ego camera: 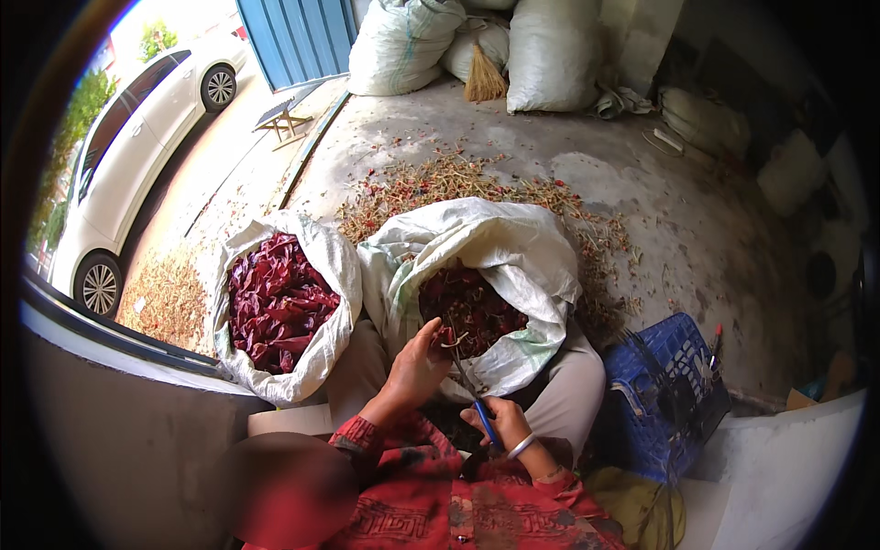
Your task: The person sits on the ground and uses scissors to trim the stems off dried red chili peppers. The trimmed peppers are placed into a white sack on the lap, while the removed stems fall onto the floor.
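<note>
My left hand (418, 370) is at the near rim of the right woven sack (543, 240), its fingers closed on a dried red chili pepper (445, 338) with a pale stem. My right hand (505, 423) grips blue-handled scissors (485, 419), whose metal blades point up and left towards that chili. Dark red dried chilies with stems (474, 302) lie inside the right sack, which stands between my knees. At its left, a second white woven sack (340, 275) holds dried red chili pods (282, 302). Whether the scissor blades touch the stem I cannot tell.
Cut stems (426, 182) litter the concrete floor beyond the sacks. A blue plastic crate (639, 392) stands at my right. Full white sacks (553, 62) and a straw hand broom (485, 74) are at the back. A small folding stool (282, 124) and a white car (148, 130) are at the left.
</note>
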